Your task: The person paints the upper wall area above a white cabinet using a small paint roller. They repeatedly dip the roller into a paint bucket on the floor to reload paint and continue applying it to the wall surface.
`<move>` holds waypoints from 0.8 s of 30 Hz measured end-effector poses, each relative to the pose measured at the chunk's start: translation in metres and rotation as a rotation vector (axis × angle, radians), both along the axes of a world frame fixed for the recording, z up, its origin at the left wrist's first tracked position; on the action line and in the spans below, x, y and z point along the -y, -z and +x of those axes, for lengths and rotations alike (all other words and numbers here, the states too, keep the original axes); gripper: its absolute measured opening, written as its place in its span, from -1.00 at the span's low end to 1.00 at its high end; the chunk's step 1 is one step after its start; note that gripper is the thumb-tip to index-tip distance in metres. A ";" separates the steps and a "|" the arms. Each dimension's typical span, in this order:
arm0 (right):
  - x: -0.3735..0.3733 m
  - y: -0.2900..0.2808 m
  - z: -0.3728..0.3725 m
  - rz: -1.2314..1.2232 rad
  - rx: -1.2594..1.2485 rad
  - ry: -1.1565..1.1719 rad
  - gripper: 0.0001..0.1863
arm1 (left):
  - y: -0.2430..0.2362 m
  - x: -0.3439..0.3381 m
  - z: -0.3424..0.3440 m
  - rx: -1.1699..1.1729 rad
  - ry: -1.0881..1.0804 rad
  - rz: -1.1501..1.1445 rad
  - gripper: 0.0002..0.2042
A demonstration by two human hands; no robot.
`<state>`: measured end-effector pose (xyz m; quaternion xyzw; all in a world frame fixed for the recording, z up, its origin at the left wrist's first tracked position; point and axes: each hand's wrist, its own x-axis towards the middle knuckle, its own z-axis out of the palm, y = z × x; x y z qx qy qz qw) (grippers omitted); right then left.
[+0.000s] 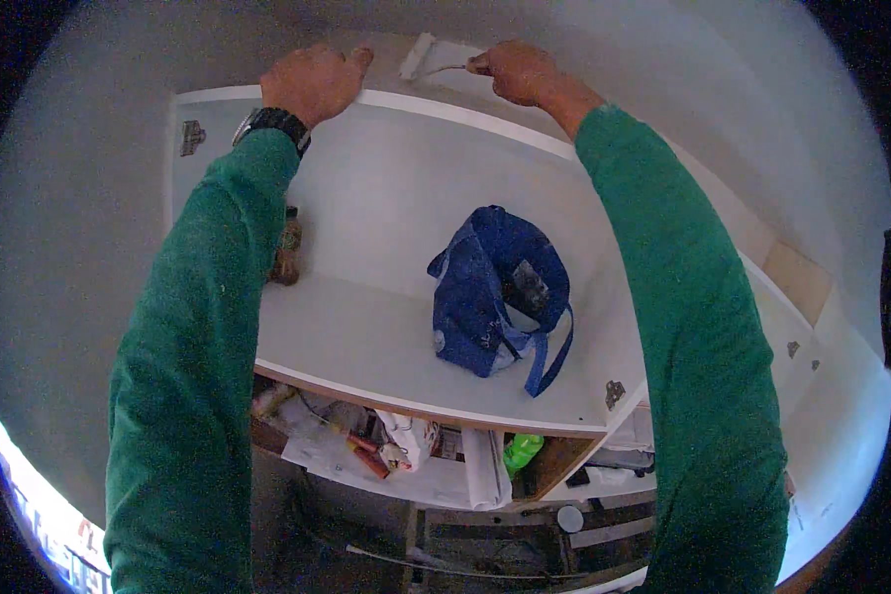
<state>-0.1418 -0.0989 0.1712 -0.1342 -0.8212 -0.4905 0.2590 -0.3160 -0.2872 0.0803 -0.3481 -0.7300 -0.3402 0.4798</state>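
My right hand (515, 71) is closed around the handle of a small paint roller (418, 56). The roller's white sleeve lies close to the wall above the white wall cabinet (366, 178). At the cabinet's top edge rests my left hand (315, 81), with its thumb stretched out away from the other fingers. Those fingers are partly hidden, and I see nothing held in them. Inside the cabinet, a dark blue cloth bag (490, 297) stands slumped with a strap hanging down. A brown jar (287, 247) with a dark lid is half hidden behind my left forearm.
On the shelf below lie white papers (485, 470), a green item (523, 452) and an orange-handled tool (368, 458). Lower down are dark slats and a white round lid (570, 519). Metal hinges (193, 138) stick out at the cabinet's sides. Bright light enters at lower left.
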 end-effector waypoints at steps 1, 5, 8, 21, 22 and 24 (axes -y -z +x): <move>-0.005 -0.002 0.001 -0.030 -0.008 -0.076 -0.61 | -0.001 -0.002 -0.003 0.015 -0.003 -0.021 -0.35; -0.015 -0.008 0.012 -0.119 -0.117 -0.212 -0.71 | -0.004 -0.005 0.003 0.079 -0.010 -0.057 -0.35; -0.007 -0.010 0.016 -0.200 -0.209 -0.222 -0.69 | -0.004 -0.003 0.009 0.129 -0.013 -0.037 -0.35; -0.009 -0.011 0.005 -0.142 -0.278 -0.345 -0.66 | -0.005 0.009 0.029 0.201 -0.012 -0.075 -0.37; -0.006 -0.011 0.006 -0.125 -0.270 -0.327 -0.66 | -0.007 0.004 0.020 0.166 -0.019 -0.076 -0.37; 0.011 -0.010 0.010 -0.094 -0.249 -0.300 -0.66 | -0.007 0.005 0.008 0.101 -0.041 -0.079 -0.37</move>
